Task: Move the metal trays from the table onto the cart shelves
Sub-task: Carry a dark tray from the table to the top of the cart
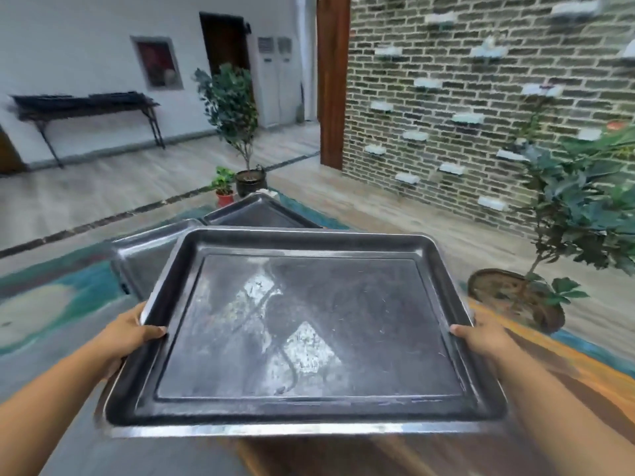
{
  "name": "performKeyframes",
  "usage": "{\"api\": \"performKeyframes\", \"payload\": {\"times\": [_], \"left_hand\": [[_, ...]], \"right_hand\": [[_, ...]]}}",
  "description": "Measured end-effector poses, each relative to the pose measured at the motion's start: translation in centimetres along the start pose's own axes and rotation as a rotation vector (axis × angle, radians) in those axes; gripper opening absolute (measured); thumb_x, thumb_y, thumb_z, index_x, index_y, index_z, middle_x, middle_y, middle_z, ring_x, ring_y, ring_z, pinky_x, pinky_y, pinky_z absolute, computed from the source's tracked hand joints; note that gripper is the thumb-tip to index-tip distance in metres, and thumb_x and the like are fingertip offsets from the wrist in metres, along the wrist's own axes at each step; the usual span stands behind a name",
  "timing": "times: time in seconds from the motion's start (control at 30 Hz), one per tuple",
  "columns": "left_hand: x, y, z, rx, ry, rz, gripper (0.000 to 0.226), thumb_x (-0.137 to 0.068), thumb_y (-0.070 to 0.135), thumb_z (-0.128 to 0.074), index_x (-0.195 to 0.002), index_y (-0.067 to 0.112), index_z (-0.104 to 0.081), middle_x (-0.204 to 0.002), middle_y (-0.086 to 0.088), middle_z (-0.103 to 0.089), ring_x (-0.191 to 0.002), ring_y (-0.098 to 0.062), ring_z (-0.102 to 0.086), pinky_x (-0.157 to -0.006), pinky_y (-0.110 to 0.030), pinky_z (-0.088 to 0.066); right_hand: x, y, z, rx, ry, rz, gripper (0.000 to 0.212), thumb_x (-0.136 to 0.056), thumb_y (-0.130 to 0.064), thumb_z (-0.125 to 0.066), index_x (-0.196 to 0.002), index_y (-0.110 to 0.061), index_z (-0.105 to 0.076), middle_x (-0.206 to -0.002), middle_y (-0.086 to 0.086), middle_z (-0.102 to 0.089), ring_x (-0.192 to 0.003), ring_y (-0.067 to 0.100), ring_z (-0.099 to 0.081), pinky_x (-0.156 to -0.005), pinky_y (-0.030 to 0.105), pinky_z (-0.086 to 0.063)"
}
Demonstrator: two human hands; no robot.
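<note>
Tray (305, 324): held level between both hands, long axis side to side. Left hand (132, 333) grips left rim; right hand (482, 334) grips right rim. Cart not visible.

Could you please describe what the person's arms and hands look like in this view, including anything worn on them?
Both forearms are bare as far as the frame shows: no sleeves, gloves, watch or bracelets are visible. The left hand and right hand show no rings on the visible fingers, though the picture is slightly blurred.
</note>
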State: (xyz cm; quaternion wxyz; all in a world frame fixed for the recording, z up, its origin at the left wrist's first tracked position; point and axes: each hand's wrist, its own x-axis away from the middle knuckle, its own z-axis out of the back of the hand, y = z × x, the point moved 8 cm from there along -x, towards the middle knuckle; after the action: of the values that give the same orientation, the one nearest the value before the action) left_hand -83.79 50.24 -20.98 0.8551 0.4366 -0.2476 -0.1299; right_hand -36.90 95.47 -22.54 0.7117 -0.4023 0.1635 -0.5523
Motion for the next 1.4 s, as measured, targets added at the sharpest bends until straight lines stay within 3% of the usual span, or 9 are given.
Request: {"api": "performKeyframes", "payload": {"times": [0.17, 0.33, 0.43, 0.53, 0.63, 0.77, 0.93, 1.13, 1.4], "left_hand": [[1.7, -4.2, 11.6, 0.066, 0.135, 0.043, 0.05, -0.083, -0.009, -0.066, -0.124, 0.017, -0.055, -0.085, -0.008, -0.07, -0.066, -0.03, -0.067, -0.053, -0.03, -0.054], [3.5, -9.4, 23.9, 0.137, 0.293, 0.076, 0.044, -0.082, -0.008, -0.066, -0.116, 0.019, -0.059, -0.097, -0.02, -0.07, -0.077, -0.037, -0.068, -0.07, -0.041, -0.055], [4.5, -12.7, 30.7, 0.178, 0.351, 0.087, 0.05, -0.082, -0.012, -0.062, -0.122, 0.017, -0.058, -0.096, -0.018, -0.07, -0.077, -0.037, -0.067, -0.069, -0.042, -0.056], [5.9, -16.1, 37.1, 0.187, 0.395, 0.115, 0.054, -0.082, -0.011, -0.063, -0.126, 0.02, -0.056, -0.104, -0.02, -0.069, -0.088, -0.042, -0.067, -0.08, -0.053, -0.056], [7.8, -19.4, 42.4, 0.261, 0.471, 0.158, 0.05, -0.082, -0.011, -0.062, -0.123, 0.018, -0.057, -0.097, -0.02, -0.07, -0.077, -0.038, -0.067, -0.065, -0.043, -0.056], [10.4, -23.1, 47.6, 0.318, 0.572, 0.208, 0.051, -0.082, -0.012, -0.062, -0.119, 0.024, -0.058, -0.097, -0.021, -0.07, -0.075, -0.038, -0.067, -0.062, -0.039, -0.055], [11.8, -27.6, 52.1, 0.383, 0.676, 0.304, 0.043, -0.083, -0.011, -0.062, -0.104, 0.027, -0.063, -0.094, -0.019, -0.071, -0.077, -0.039, -0.068, -0.064, -0.044, -0.057], [9.7, -31.0, 56.6, 0.417, 0.817, 0.37, 0.041, -0.082, -0.012, -0.063, -0.102, 0.025, -0.063, -0.083, -0.014, -0.074, -0.064, -0.032, -0.071, -0.052, -0.038, -0.057], [4.7, -31.5, 61.6, 0.456, 0.997, 0.448, 0.033, -0.085, -0.011, -0.06, -0.097, 0.019, -0.06, -0.069, -0.007, -0.073, -0.057, -0.027, -0.068, -0.05, -0.034, -0.054]], "right_hand": [[-0.2, -10.7, -8.3, -0.057, -0.119, 0.083, 0.03, -0.085, 0.001, -0.069, -0.115, -0.001, -0.064, -0.102, 0.02, -0.07, -0.091, 0.036, -0.067, -0.09, 0.048, -0.053], [2.5, -22.0, -18.6, -0.085, -0.227, 0.195, 0.031, -0.086, 0.003, -0.066, -0.116, -0.002, -0.063, -0.107, 0.025, -0.069, -0.09, 0.037, -0.066, -0.091, 0.052, -0.052], [5.0, -28.7, -25.1, -0.107, -0.277, 0.269, 0.029, -0.084, 0.007, -0.066, -0.112, 0.001, -0.063, -0.1, 0.024, -0.068, -0.082, 0.031, -0.063, -0.081, 0.046, -0.052], [8.0, -34.6, -31.2, -0.108, -0.347, 0.341, 0.027, -0.084, 0.007, -0.065, -0.11, -0.002, -0.065, -0.094, 0.018, -0.068, -0.075, 0.028, -0.063, -0.07, 0.036, -0.052], [10.3, -39.6, -37.1, -0.094, -0.415, 0.398, 0.024, -0.084, 0.007, -0.065, -0.107, -0.001, -0.066, -0.097, 0.021, -0.069, -0.08, 0.033, -0.065, -0.076, 0.04, -0.054], [12.3, -46.3, -44.9, -0.087, -0.52, 0.481, 0.025, -0.084, 0.009, -0.063, -0.108, 0.001, -0.066, -0.079, 0.012, -0.068, -0.064, 0.026, -0.061, -0.05, 0.025, -0.052], [14.1, -53.4, -55.1, -0.069, -0.66, 0.546, 0.033, -0.085, 0.005, -0.065, -0.118, 0.001, -0.061, -0.1, 0.02, -0.068, -0.086, 0.036, -0.065, -0.086, 0.047, -0.053], [13.7, -61.6, -67.5, -0.057, -0.771, 0.627, 0.026, -0.083, 0.009, -0.065, -0.108, 0.002, -0.066, -0.073, 0.005, -0.066, -0.061, 0.021, -0.06, -0.048, 0.021, -0.047], [12.6, -74.1, -80.9, 0.0, -0.918, 0.704, 0.03, -0.083, 0.009, -0.065, -0.111, -0.003, -0.066, -0.088, 0.011, -0.066, -0.062, 0.018, -0.058, -0.052, 0.023, -0.043]]}}
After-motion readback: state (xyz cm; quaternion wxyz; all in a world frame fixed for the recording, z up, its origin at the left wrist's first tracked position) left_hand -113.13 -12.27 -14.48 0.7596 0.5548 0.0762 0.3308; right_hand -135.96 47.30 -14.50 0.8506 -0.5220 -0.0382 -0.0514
